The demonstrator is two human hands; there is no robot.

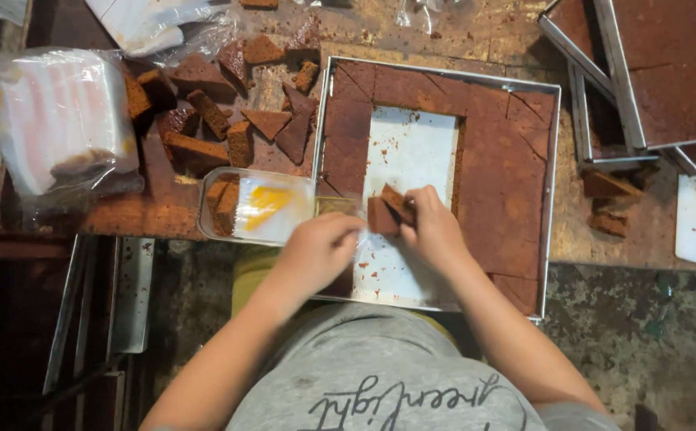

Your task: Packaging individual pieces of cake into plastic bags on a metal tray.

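Brown cake pieces (388,209) are pinched in the right hand (436,231) over the metal tray (554,199). The left hand (320,247) is curled beside them; its grip cannot be told. Squeezed hard, they could crumble.

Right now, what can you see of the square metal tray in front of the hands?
The square metal tray lies flat on the crumb-strewn brown worktop, its near edge over the table's front. Thin shiny walls; white lining paper shows bare in the middle, speckled with crumbs. Brown cake, scored into blocks, fills the far side and the side by the right arm. The right hand holds cake pieces over the paper; the left hand is over the near left corner.
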